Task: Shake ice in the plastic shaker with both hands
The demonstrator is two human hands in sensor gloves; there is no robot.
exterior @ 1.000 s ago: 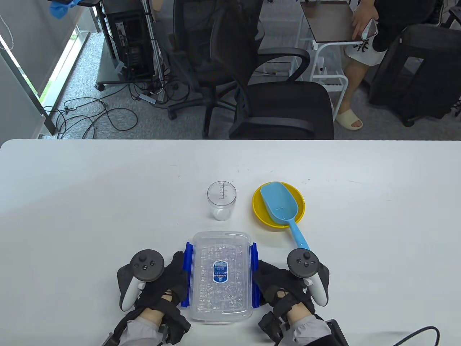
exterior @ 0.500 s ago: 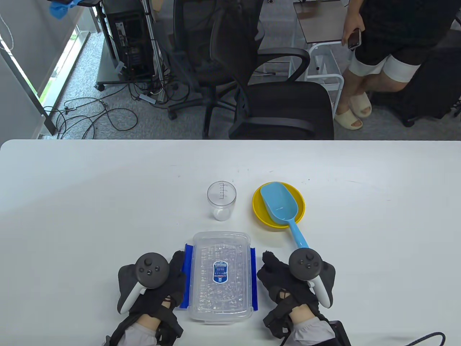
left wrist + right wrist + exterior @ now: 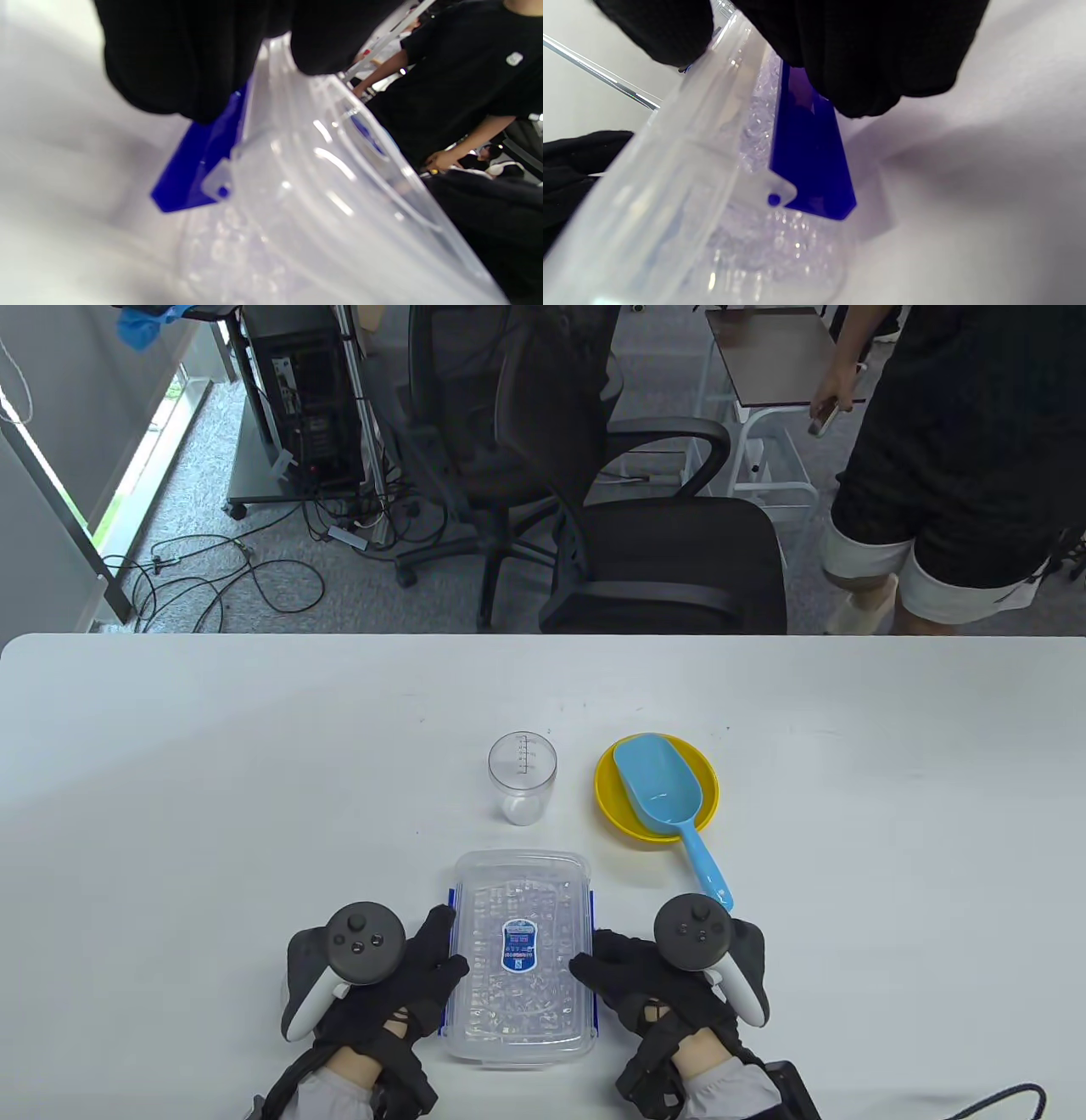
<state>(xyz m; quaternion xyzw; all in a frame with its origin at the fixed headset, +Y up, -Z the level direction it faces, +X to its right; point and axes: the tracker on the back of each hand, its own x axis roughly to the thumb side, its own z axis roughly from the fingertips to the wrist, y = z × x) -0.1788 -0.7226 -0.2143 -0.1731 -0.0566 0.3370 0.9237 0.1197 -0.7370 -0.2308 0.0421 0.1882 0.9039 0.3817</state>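
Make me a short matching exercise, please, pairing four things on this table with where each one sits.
Things:
1. blue scoop
2. measuring cup
3. ice container
4. yellow plate

Places:
A. between the left hand and right hand, fingers over its lid
B. under the scoop's bowl
C. standing alone, left of the plate
D. bowl on the plate, handle pointing toward the right hand

Pairs: 1-D, 2-C, 3-A, 4-B
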